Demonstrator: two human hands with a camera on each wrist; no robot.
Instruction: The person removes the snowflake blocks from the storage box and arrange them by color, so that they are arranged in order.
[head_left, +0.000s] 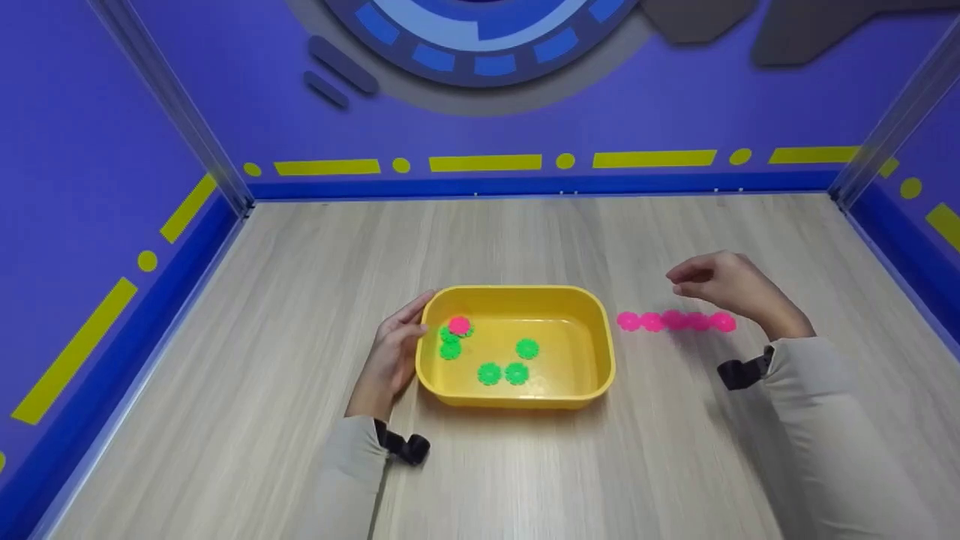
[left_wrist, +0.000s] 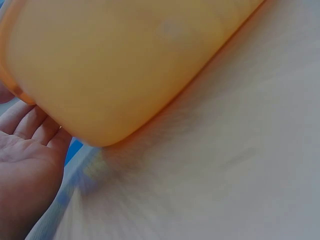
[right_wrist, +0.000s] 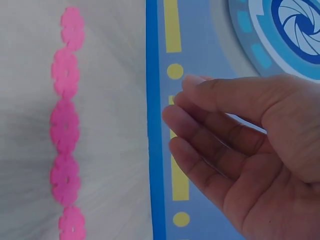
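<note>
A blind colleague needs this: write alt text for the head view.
A person's left hand holds a yellow tub containing green discs and one pink disc. The right hand, apparently empty, is raised near a row of five pink discs on a wood-grained table.

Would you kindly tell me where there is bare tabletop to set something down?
Bare table lies between the yellow bin and back wall, and between the left sleeve and right sleeve. Crowded: right of the bin, pink disc row and right hand.

Pink discs (head_left: 675,321), green discs (head_left: 516,373), yellow tub (head_left: 566,337)
</note>
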